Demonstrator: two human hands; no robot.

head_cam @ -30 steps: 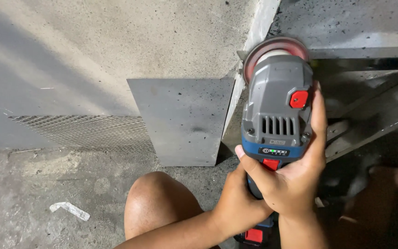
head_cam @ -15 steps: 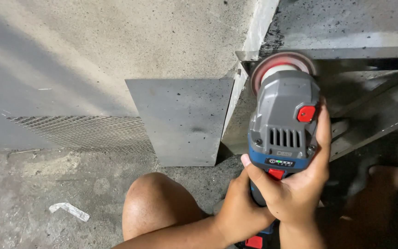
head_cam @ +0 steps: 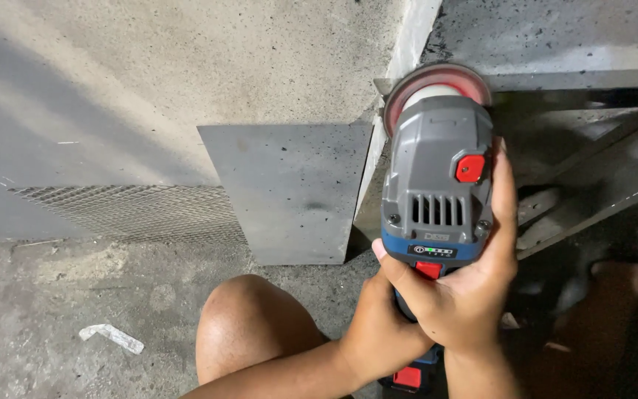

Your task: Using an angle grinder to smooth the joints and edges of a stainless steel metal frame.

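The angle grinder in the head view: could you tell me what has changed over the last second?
The angle grinder, gripped by the right hand and left hand, shifted slightly lower and to the right, its disc now just below the metal edge. Both grips, the metal plate and the knee stayed put.

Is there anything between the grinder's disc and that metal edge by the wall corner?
Nothing visible. Both hands, left hand and right hand, grip the angle grinder. Its red disc sits right at the steel edge beside the concrete wall. The grey metal plate leans off to the left, apart from the disc.
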